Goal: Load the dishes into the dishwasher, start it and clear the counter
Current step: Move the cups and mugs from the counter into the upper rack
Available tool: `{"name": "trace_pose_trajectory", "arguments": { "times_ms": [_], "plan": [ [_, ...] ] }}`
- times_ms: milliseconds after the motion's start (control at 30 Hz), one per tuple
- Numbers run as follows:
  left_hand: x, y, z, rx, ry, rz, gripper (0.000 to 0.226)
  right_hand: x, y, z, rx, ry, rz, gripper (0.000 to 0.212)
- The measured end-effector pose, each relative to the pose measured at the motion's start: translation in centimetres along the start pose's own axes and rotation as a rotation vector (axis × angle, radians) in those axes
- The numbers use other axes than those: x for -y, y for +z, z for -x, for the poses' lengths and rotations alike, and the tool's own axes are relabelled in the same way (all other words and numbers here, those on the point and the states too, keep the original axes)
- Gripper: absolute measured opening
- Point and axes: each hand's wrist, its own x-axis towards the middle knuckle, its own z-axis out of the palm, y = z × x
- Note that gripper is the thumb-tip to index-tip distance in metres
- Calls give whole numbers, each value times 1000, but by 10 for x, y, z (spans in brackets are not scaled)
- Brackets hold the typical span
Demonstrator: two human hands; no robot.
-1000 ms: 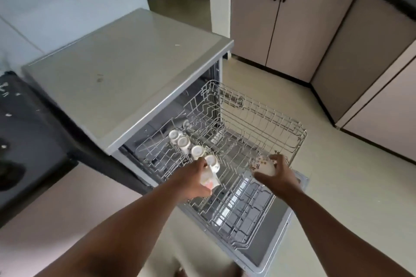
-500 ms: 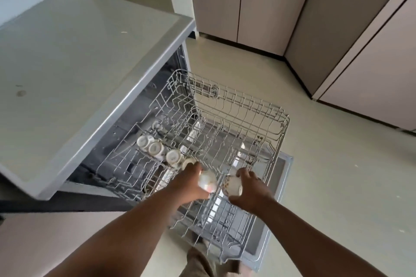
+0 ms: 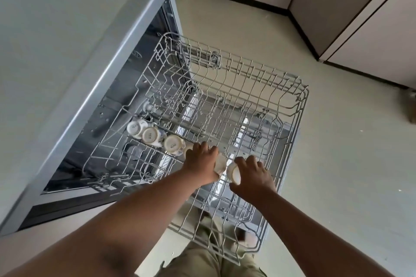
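- Left hand [image 3: 201,162] is curled round a small white cup [image 3: 220,165], which I see only in part past the knuckles; it sits low over the wire rack [image 3: 299,105], right at the near end of the row of cups.
- My right hand [image 3: 252,176] grips a second white cup [image 3: 233,172], fingers wrapped over its top, its pale side turned toward the left hand.
- Both held cups are just beside each other, almost touching, above the middle of the rack.
- Three more cups [image 3: 150,135] stand upside down in a line along the left part of the rack, bases up with a small printed mark on each; they touch one another, and the nearest one lies just beside my left hand.
- I see the rack pulled well out of the dishwasher [image 3: 144,36], over the lowered door [image 3: 290,135].
- Grey worktop [image 3: 58,36] covers the machine and fills the left of the view.
- Beige cabinets [image 3: 351,18] with a dark plinth run along the far side of the pale floor [image 3: 351,164].
- Olive trousers [image 3: 202,261] show below the rack's near edge, between my forearms.
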Motion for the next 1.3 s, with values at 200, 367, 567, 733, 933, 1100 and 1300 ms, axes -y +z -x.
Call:
{"name": "trace_pose_trajectory", "arguments": {
  "times_ms": [200,367,567,733,933,1100,1300],
  "plan": [
    [2,11,-12,-33,24,-96,74,7,19,0,22,-14,32,79],
    [3,16,-17,-47,47,-138,77,1,26,-5,58,13,6,87],
    [1,18,-17,-75,42,-151,82,0,25,-7,79,2,35,87],
    [1,19,-12,-108,42,-141,91,12,15,-12,157,158,-29,87],
    [-1,20,-8,-118,49,-118,80,13,10,-15,116,286,-251,83],
    [1,20,-7,-117,63,-112,78,18,8,-15,87,344,-330,82],
    [6,25,-2,-111,64,-148,80,19,10,-12,105,323,-278,82]
  ]
}}
